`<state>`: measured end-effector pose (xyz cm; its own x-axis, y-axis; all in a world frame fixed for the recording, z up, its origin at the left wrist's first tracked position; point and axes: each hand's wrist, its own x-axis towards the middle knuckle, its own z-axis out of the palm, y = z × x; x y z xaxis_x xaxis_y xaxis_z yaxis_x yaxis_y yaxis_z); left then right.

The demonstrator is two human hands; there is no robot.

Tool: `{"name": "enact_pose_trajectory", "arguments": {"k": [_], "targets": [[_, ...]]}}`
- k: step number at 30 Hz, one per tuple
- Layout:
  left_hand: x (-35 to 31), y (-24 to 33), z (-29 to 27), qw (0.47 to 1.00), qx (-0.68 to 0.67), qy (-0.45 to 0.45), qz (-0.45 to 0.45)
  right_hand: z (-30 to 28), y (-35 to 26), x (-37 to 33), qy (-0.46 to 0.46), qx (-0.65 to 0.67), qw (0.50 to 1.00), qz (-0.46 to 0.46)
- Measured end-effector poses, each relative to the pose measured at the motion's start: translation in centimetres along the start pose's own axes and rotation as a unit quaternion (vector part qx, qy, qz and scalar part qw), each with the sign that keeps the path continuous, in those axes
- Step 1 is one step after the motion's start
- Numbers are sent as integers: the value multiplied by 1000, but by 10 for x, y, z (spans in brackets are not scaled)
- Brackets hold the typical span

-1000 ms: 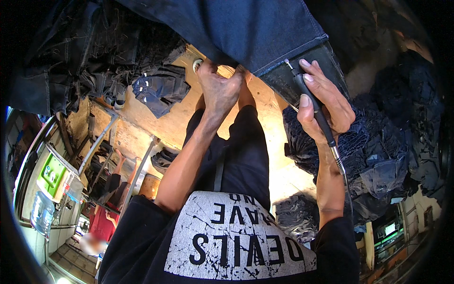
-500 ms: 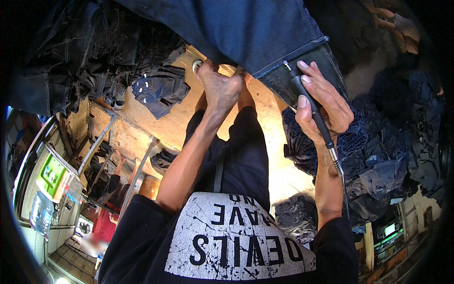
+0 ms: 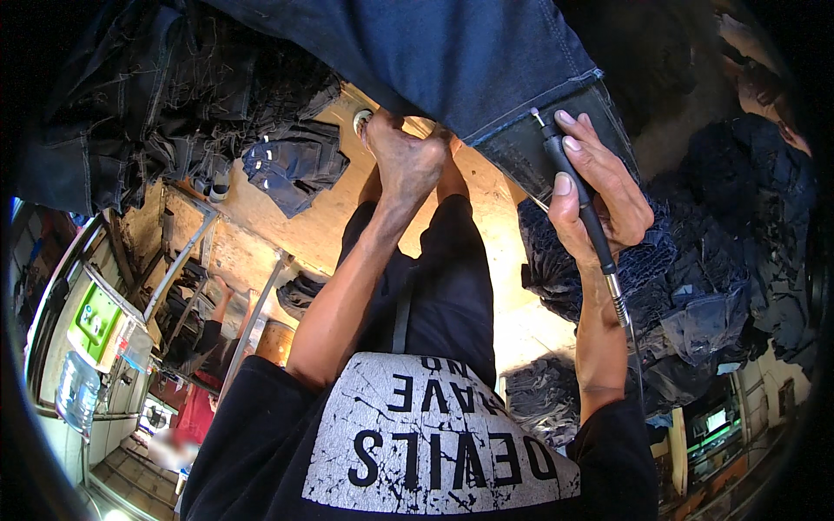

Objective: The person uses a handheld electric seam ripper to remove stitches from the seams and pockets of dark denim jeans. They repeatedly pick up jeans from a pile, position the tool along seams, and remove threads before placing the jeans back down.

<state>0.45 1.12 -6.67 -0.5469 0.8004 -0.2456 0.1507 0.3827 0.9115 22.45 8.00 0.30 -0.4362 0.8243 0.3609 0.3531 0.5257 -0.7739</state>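
A dark blue denim trouser leg (image 3: 486, 65) hangs across the top, its stitched hem and darker inner side towards me. My right hand (image 3: 608, 187) grips a black pen-shaped rotary tool (image 3: 569, 165), with thumb on one side and fingers on the other. The tool's small pale rounded tip lies over the trouser leg close to the hem seam; I cannot tell whether it touches. A metal spring collar and thin cable trail from its lower end. My left hand (image 3: 404, 161) is closed at the trouser leg's lower left edge, with fingertips hidden.
Dark denim is heaped at the upper left (image 3: 156, 113) and on the right (image 3: 704, 260). A folded denim piece (image 3: 295, 165) lies on the tan floor (image 3: 330, 234). Metal poles, a green tray (image 3: 95, 314) and a clear water jug (image 3: 76, 391) stand left, near another person.
My right hand and the rotary tool have shifted slightly right, the tip moving along near the hem. My left hand stays put. Another person's limbs at the upper right have moved.
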Motion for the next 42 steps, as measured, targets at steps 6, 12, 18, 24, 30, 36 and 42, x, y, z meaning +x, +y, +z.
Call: {"name": "enact_pose_trajectory", "arguments": {"k": [6,12,18,24,30,36,42], "targets": [[2,2,2,1000,-6,-3,2,1,1,0,17,2,1000,3],[3,2,4,1000,-15,-10,13,3,2,0,26,3,1000,7],[4,0,3,1000,24,-6,6,1,1,-1,32,-3,999,16],[7,5,5,1000,-21,-7,22,2,3,-3,40,6,999,26],[11,5,8,998,-56,-24,24,4,1,0,52,-4,998,28],[11,0,3,998,-45,-43,-7,2,2,-1,50,-12,998,27],[13,-7,13,997,-50,-33,-38,4,-1,-2,82,15,995,56]]}}
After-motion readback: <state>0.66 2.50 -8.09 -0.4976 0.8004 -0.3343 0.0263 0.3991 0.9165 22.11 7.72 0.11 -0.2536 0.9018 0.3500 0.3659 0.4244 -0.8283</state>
